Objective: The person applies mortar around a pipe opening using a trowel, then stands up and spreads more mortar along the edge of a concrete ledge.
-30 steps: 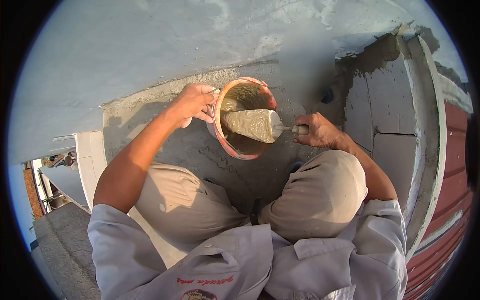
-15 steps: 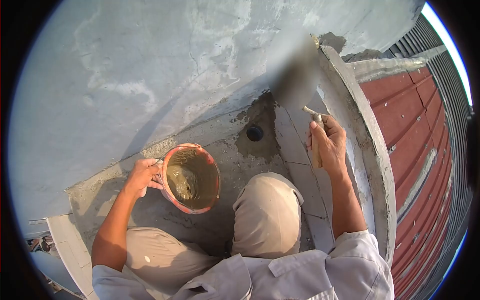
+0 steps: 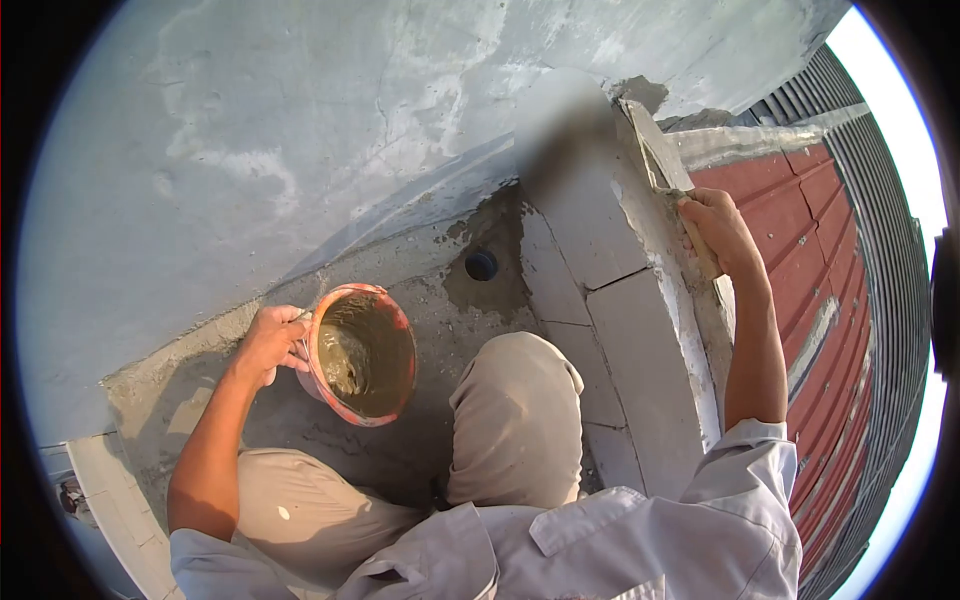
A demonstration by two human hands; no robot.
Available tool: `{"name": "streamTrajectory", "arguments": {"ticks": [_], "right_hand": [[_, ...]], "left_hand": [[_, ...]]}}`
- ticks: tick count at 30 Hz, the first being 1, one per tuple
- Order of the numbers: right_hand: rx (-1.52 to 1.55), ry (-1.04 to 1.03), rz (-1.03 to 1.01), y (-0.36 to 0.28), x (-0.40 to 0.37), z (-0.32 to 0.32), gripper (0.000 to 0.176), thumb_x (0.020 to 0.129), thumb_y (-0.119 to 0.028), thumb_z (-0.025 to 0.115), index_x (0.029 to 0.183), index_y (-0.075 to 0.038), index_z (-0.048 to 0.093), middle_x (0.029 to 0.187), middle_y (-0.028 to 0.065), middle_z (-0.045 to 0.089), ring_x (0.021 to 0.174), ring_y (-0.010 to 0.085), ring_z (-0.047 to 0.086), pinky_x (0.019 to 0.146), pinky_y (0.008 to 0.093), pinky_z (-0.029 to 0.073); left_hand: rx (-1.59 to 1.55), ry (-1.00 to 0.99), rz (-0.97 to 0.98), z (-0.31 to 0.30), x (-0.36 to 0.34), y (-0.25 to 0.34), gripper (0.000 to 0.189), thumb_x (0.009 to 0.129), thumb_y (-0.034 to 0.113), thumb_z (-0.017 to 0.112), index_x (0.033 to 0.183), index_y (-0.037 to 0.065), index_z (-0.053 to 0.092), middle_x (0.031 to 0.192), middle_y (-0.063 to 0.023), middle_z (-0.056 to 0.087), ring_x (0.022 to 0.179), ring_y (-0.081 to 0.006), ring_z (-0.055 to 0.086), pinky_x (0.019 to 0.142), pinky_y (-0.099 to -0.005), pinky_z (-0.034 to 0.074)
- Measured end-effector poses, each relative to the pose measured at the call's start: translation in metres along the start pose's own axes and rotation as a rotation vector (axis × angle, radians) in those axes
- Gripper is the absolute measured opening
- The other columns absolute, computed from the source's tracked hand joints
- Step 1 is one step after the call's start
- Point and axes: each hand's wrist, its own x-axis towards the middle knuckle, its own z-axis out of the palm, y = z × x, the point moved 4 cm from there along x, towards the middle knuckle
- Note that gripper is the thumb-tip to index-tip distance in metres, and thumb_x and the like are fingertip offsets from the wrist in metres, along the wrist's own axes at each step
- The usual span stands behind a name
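Note:
My left hand (image 3: pixel 268 345) is closed on the wire handle at the near left rim of an orange-red bucket (image 3: pixel 393 335). Wet grey-brown mortar (image 3: pixel 343 365) coats the inside and pools at the bottom, and the bucket tilts towards me. Out to the right, my right hand (image 3: pixel 722 228) grips the wooden handle of a trowel (image 3: pixel 702 250). The trowel's thin blade appears nearly edge-on, right at the top of the low parapet (image 3: pixel 706 330). My fingers on the far side of its handle are hidden.
A grey plastered wall (image 3: pixel 290 130) rises ahead. In the floor corner, damp cement surrounds a dark round pipe opening (image 3: pixel 481 264). Beyond the parapet lies a red metal roof (image 3: pixel 790 250). My bent knee (image 3: pixel 515 420) stands between bucket and parapet. A blurred patch covers part of the corner.
My right hand has moved right and slightly up with the trowel, from over the parapet's inner face to its top. The bucket and my left hand appear slightly further left as the view shifts.

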Motion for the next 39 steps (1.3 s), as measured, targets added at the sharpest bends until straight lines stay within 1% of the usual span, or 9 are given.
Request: {"name": "streamTrajectory", "arguments": {"ticks": [1,4,7,10,19,28,34,37,39], "right_hand": [[-0.028,-0.006,-0.034,0.002,0.01,-0.001,0.028,0.098,-0.019,0.06,0.091,0.008,0.067,0.069,0.0083,0.061,0.053,0.0156,0.058,0.049,0.0354,0.05],[-0.216,-0.067,-0.063,-0.007,0.033,-0.003,0.028,0.096,-0.016,0.06,0.086,0.009,0.066,0.068,0.0099,0.061,0.052,0.0174,0.06,0.047,0.0368,0.05],[-0.403,-0.064,-0.065,-0.027,0.04,0.002,0.026,0.097,-0.018,0.06,0.09,0.007,0.066,0.068,0.008,0.06,0.052,0.0163,0.06,0.047,0.0335,0.051],[-0.265,-0.096,-0.045,-0.031,0.035,0.002,0.028,0.094,-0.015,0.06,0.082,0.011,0.064,0.064,0.0115,0.06,0.051,0.0207,0.062,0.043,0.0388,0.05],[-0.216,-0.151,0.053,-0.025,0.037,0.021,0.031,0.099,-0.02,0.061,0.094,0.01,0.065,0.069,0.0106,0.061,0.05,0.0168,0.061,0.041,0.035,0.052],[-0.294,-0.161,0.023,-0.027,0.047,0.041,0.034,0.099,-0.022,0.06,0.086,0.01,0.065,0.068,0.0114,0.062,0.052,0.0172,0.063,0.042,0.0357,0.051],[-0.46,-0.109,-0.135,-0.026,0.044,0.039,0.038,0.095,-0.024,0.064,0.087,0.013,0.066,0.067,0.0159,0.064,0.053,0.0243,0.067,0.052,0.0418,0.056],[-0.53,-0.101,-0.126,-0.027,0.04,0.04,0.04,0.095,-0.026,0.065,0.09,0.014,0.067,0.072,0.0213,0.068,0.06,0.0311,0.071,0.062,0.045,0.058],[-0.639,-0.072,-0.239,-0.02,0.046,0.04,0.04,0.094,-0.026,0.065,0.092,0.014,0.068,0.077,0.026,0.069,0.068,0.0372,0.072,0.07,0.0472,0.057]], "left_hand": [[0.004,-0.011,-0.001,0.001,0.001,0.0,0.025,0.101,0.019,0.061,0.109,-0.004,0.067,0.091,-0.0095,0.069,0.069,-0.0162,0.067,0.057,-0.0337,0.06],[0.005,-0.026,0.005,0.003,0.002,0.003,0.025,0.101,0.019,0.06,0.109,-0.004,0.067,0.092,-0.0107,0.069,0.07,-0.0173,0.067,0.058,-0.0349,0.06],[0.01,-0.016,0.015,0.001,-0.003,0.003,0.025,0.102,0.019,0.06,0.109,-0.005,0.067,0.092,-0.0116,0.069,0.071,-0.0185,0.067,0.059,-0.0368,0.06],[0.02,0.005,0.021,-0.006,-0.003,-0.004,0.024,0.102,0.018,0.06,0.106,-0.005,0.066,0.092,-0.012,0.069,0.071,-0.0191,0.067,0.059,-0.0378,0.061],[-0.003,-0.013,0.029,-0.004,-0.004,-0.002,0.023,0.101,0.016,0.06,0.104,-0.005,0.066,0.091,-0.0115,0.068,0.069,-0.0169,0.066,0.055,-0.0346,0.061],[-0.002,-0.015,0.033,-0.004,-0.005,-0.001,0.022,0.101,0.016,0.059,0.102,-0.005,0.066,0.089,-0.0111,0.068,0.068,-0.0172,0.066,0.054,-0.0345,0.061],[-0.001,-0.017,0.022,-0.002,-0.001,-0.001,0.022,0.1,0.016,0.06,0.102,-0.005,0.066,0.089,-0.011,0.068,0.068,-0.0167,0.067,0.054,-0.0347,0.061],[-0.022,-0.026,0.022,-0.001,0.0,0.001,0.02,0.1,0.015,0.06,0.1,-0.004,0.066,0.089,-0.0106,0.068,0.067,-0.0169,0.067,0.054,-0.0344,0.061],[-0.037,-0.029,0.021,0.0,0.0,0.001,0.019,0.1,0.015,0.06,0.099,-0.004,0.065,0.089,-0.0101,0.067,0.067,-0.0168,0.067,0.054,-0.034,0.061]]}}
